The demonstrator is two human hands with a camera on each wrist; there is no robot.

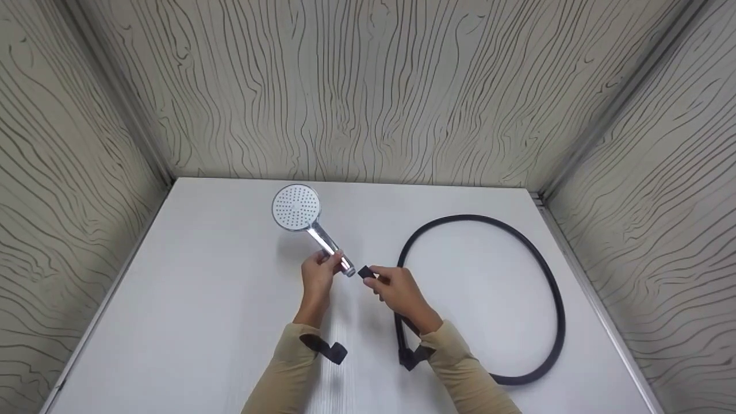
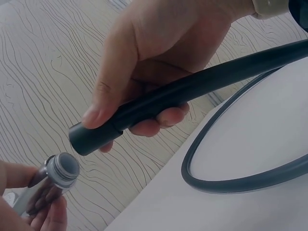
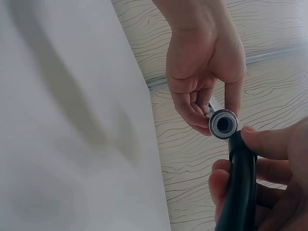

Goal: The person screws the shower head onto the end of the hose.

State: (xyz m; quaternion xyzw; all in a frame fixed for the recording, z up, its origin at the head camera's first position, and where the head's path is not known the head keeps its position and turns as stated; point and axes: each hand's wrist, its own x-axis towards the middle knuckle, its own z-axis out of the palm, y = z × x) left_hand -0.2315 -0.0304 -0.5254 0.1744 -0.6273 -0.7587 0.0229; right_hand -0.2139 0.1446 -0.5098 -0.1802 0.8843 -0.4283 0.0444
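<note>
My left hand (image 1: 318,276) grips the chrome handle of a shower head (image 1: 296,207) near its lower end. The round white spray face, dotted with small nozzles, is turned upward in the head view. In the left wrist view the threaded end (image 2: 66,166) of the handle points toward a black hose. My right hand (image 1: 398,289) pinches that shower hose (image 2: 192,86) just behind its smooth black end fitting (image 2: 94,137). Between the fitting and the handle's thread a small gap shows in the head view. Most of the handle is hidden by my fingers in the wrist views.
The rest of the hose (image 1: 559,299) loops in a wide curve over the right side of the white table (image 1: 190,299). Panels with a wood-grain pattern (image 1: 345,92) stand at the back and both sides, joined by metal corner posts. Black straps circle both sleeves.
</note>
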